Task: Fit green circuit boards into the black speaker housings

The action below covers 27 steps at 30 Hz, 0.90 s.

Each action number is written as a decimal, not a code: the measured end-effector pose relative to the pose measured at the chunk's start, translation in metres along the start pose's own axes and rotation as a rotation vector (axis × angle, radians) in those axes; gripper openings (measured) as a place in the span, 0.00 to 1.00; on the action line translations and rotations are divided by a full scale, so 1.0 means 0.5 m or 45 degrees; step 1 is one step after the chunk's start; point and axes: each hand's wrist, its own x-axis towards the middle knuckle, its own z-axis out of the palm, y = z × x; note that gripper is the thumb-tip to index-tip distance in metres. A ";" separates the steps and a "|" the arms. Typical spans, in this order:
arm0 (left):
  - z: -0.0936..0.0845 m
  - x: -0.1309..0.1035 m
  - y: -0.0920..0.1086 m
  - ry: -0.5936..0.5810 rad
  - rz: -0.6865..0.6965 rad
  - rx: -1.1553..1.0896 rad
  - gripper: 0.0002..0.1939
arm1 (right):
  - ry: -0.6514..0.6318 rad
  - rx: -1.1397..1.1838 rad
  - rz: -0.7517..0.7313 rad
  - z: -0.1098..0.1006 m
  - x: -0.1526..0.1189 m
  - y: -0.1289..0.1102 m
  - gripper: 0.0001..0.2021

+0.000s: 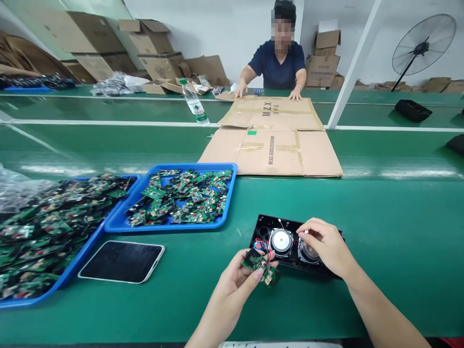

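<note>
A green circuit board (255,261) is held between the thumb and fingers of my left hand (235,280), with red and black wires running from it toward the speaker housing. The black speaker housing (263,224) lies on the bench with its inside facing up. Two round speaker drivers sit in it, the left driver (281,241) in full view and the right driver (308,252) partly covered. Over that right driver, my right hand (328,244) pinches a small white connector (306,232). A loose white plug (279,220) stands at the housing's back edge.
Left of the housing are a blue tray (170,228) and a fuller blue tray (85,246) of circuit boards, with a phone (125,262) in front. Flattened cardboard (253,152) spans toward a person (282,63) opposite, whose hands rest on it. A water bottle (195,104) stands tilted nearby.
</note>
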 end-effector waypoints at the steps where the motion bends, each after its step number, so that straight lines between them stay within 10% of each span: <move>1: 0.009 0.006 -0.001 0.047 0.030 0.022 0.18 | -0.007 0.104 0.049 0.000 0.001 0.002 0.07; 8: 0.064 0.033 -0.002 0.182 0.186 0.170 0.17 | -0.116 0.293 0.297 0.001 -0.007 -0.009 0.08; 16: 0.070 0.050 -0.002 0.306 0.395 0.353 0.14 | 0.093 -0.317 -0.287 0.025 -0.028 -0.018 0.09; 27: 0.068 0.052 -0.015 0.366 0.534 0.581 0.13 | -0.013 -0.733 -0.449 0.057 -0.028 -0.016 0.16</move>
